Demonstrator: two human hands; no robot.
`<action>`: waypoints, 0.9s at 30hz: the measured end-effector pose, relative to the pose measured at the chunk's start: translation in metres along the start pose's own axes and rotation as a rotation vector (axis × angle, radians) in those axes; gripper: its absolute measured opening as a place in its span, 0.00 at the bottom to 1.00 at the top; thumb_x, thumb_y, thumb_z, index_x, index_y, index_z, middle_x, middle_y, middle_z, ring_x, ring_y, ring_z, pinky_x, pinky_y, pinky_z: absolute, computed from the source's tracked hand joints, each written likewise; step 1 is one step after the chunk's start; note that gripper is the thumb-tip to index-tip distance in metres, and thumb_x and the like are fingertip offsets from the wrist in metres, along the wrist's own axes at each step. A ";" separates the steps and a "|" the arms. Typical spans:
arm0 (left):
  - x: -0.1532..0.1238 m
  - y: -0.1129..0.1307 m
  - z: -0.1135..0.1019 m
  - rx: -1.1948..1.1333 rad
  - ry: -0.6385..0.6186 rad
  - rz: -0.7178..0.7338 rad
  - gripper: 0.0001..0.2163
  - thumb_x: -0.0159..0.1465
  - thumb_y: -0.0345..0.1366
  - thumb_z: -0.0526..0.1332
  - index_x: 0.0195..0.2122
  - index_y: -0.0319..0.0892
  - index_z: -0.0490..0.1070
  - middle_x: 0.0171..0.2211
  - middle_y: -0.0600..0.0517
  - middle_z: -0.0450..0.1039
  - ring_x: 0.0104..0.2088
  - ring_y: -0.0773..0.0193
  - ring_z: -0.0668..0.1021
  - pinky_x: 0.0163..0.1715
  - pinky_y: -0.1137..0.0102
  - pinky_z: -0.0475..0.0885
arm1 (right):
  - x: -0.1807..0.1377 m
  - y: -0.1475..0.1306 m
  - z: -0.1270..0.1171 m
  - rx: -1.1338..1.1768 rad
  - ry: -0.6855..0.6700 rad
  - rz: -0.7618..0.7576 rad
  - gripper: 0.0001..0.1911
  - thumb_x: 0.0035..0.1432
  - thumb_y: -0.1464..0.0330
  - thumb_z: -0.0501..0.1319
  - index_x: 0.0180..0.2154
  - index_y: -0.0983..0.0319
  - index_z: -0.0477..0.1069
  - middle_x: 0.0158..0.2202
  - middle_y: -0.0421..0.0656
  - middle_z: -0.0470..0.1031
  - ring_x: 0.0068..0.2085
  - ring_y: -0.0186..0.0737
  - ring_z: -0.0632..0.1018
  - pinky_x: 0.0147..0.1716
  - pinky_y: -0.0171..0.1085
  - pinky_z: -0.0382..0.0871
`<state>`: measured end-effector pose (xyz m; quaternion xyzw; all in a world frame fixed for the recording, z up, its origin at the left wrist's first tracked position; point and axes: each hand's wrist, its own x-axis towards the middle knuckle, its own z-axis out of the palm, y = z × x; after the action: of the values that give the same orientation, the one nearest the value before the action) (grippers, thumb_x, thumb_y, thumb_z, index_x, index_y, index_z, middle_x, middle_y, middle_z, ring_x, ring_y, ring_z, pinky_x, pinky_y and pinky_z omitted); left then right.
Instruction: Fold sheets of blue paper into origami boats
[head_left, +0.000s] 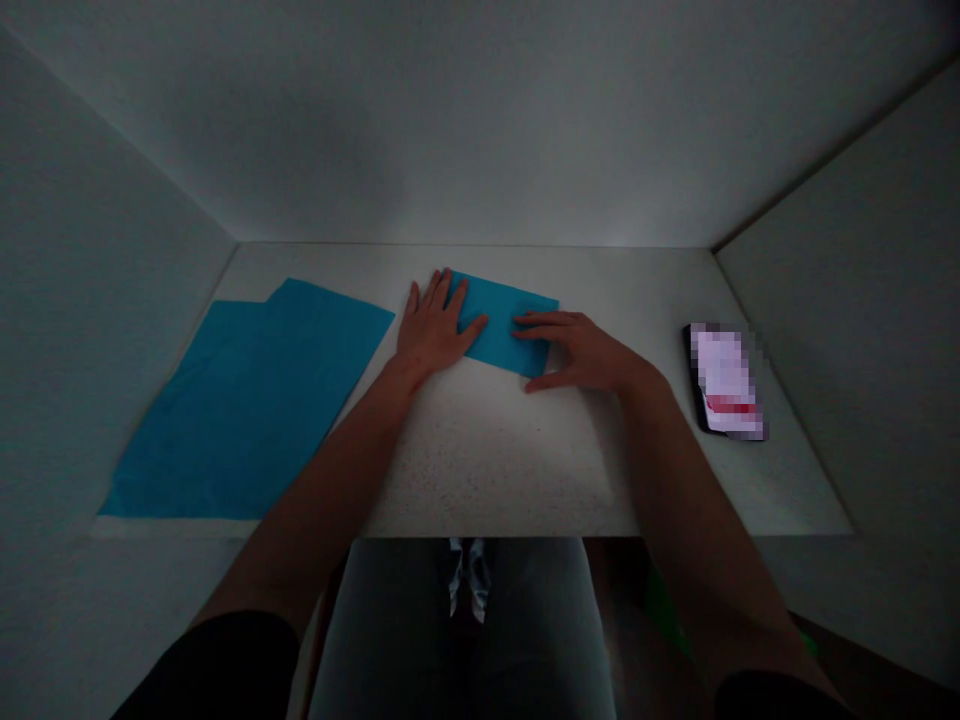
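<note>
A small four-sided piece of blue paper or cloth lies flat near the back of the white tabletop. My left hand rests on its left end, palm down with the fingers spread. Over its right end is my right hand, fingers apart and a little bent, holding nothing. Whether the right fingertips touch the blue piece I cannot tell. To the left, a much larger blue sheet of the same colour is spread out, with a notch in its top edge.
A phone with a lit, blurred screen lies at the right side of the table. Pale walls close in the table at the back and both sides. My legs are below the front edge.
</note>
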<state>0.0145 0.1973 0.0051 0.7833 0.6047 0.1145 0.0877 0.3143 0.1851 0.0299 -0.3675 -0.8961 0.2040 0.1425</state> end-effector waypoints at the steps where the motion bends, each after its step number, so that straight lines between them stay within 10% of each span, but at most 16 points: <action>1: 0.000 0.000 0.000 0.000 -0.002 -0.001 0.39 0.81 0.60 0.50 0.85 0.41 0.55 0.87 0.40 0.47 0.86 0.40 0.50 0.85 0.41 0.40 | 0.000 0.001 -0.002 0.016 0.001 -0.010 0.39 0.58 0.50 0.80 0.68 0.50 0.81 0.74 0.48 0.77 0.73 0.66 0.78 0.74 0.66 0.68; 7: -0.001 0.004 -0.001 -0.004 0.008 -0.014 0.37 0.82 0.56 0.49 0.85 0.40 0.55 0.86 0.40 0.46 0.87 0.43 0.50 0.85 0.42 0.40 | -0.005 -0.001 -0.008 -0.020 -0.021 0.010 0.34 0.56 0.65 0.77 0.65 0.49 0.82 0.74 0.46 0.77 0.74 0.68 0.77 0.74 0.70 0.64; 14: 0.000 0.001 0.001 -0.035 0.044 -0.012 0.35 0.81 0.54 0.52 0.83 0.40 0.60 0.86 0.38 0.50 0.86 0.41 0.53 0.85 0.41 0.42 | 0.000 -0.008 -0.005 0.032 0.089 -0.054 0.08 0.70 0.60 0.70 0.48 0.50 0.88 0.64 0.45 0.86 0.67 0.62 0.83 0.70 0.65 0.65; 23: -0.011 0.018 -0.009 -0.195 -0.010 0.509 0.35 0.73 0.62 0.66 0.75 0.48 0.74 0.77 0.42 0.71 0.80 0.43 0.69 0.81 0.45 0.58 | 0.009 -0.002 -0.003 0.201 0.327 0.022 0.14 0.77 0.53 0.63 0.49 0.51 0.84 0.56 0.46 0.87 0.59 0.52 0.83 0.66 0.54 0.72; 27: -0.008 0.020 -0.004 -0.260 -0.051 0.495 0.23 0.77 0.54 0.63 0.67 0.51 0.82 0.68 0.46 0.81 0.71 0.47 0.80 0.75 0.47 0.70 | 0.008 -0.010 -0.013 0.060 0.372 0.195 0.18 0.78 0.54 0.59 0.55 0.53 0.83 0.56 0.50 0.86 0.58 0.54 0.82 0.65 0.54 0.73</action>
<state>0.0298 0.1840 0.0138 0.8921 0.3726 0.1892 0.1719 0.3082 0.1872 0.0472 -0.4795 -0.8081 0.1719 0.2958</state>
